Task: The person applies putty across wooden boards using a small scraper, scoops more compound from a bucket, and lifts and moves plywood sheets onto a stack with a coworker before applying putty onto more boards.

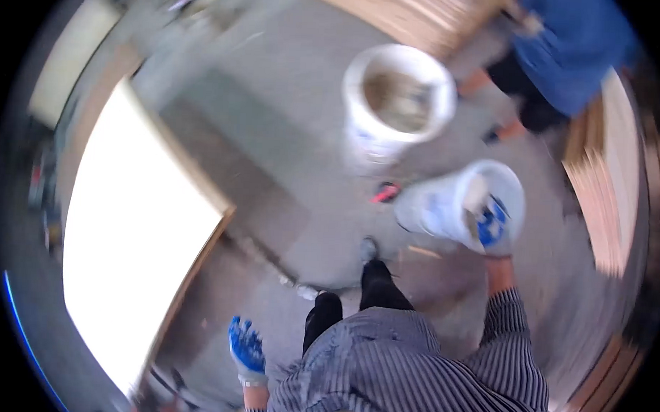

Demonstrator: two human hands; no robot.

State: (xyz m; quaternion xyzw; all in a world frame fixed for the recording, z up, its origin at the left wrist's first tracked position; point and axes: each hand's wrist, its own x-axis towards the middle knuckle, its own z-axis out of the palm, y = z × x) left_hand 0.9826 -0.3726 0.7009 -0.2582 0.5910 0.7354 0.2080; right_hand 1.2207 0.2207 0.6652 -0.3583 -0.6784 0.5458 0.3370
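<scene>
My right hand (495,220), in a blue-and-white glove, reaches inside the mouth of a white bucket (435,202). Its fingers look curled beside a pale lump (476,195); blur hides what they grip. My left hand (247,348), gloved the same way, hangs low on the left with spread fingers and nothing in it. Nearest to that hand is a large bright white panel (140,236). Farther forward stands a second white bucket (361,138), with greyish-brown stuff inside. A small red-and-black object (386,193) lies on the floor between the buckets.
Another person in blue (568,51) stands at the upper right. Stacked wooden sheets (416,16) are at the top, and another stack (599,201) is on the right. A hose or cable (266,258) runs across the concrete floor (305,96) near my feet.
</scene>
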